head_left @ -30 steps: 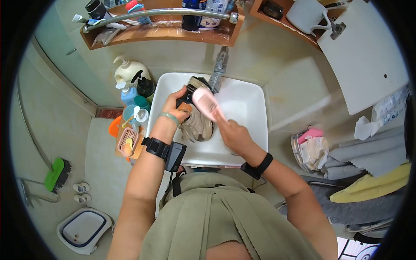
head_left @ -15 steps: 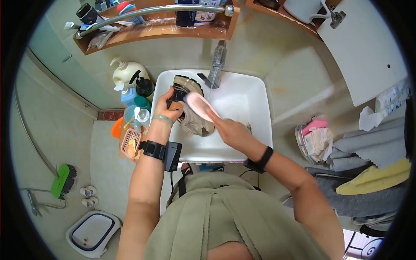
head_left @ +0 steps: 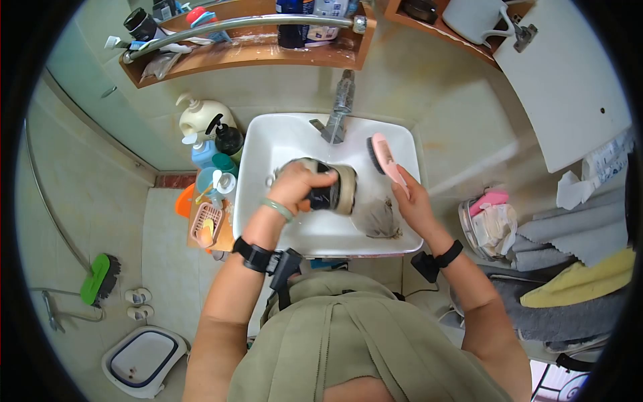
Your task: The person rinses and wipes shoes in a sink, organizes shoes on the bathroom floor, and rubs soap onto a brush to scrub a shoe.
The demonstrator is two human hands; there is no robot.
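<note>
In the white sink (head_left: 264,144), my left hand (head_left: 295,187) is closed on a beige and black shoe (head_left: 346,189), partly hidden by my fingers and blurred. The shoe lies sideways below the faucet (head_left: 340,104), where a thin stream shows under the spout. My right hand (head_left: 415,204) grips a pink scrub brush (head_left: 385,153) by its handle over the sink's right side, its dark bristles facing left and apart from the shoe. A greyish, murky patch (head_left: 376,219) lies in the basin's lower right.
Pump bottles (head_left: 228,139) and a pink soap basket (head_left: 206,224) crowd the sink's left. A wooden shelf (head_left: 254,57) with a metal rail hangs above. To the right are a cabinet door (head_left: 562,87) and grey towels (head_left: 569,228). A folding basin (head_left: 144,358) sits lower left.
The shoe has swung round and down toward the basin's middle with my left hand. My right hand has drawn the brush off the shoe to the right, turning its head upward.
</note>
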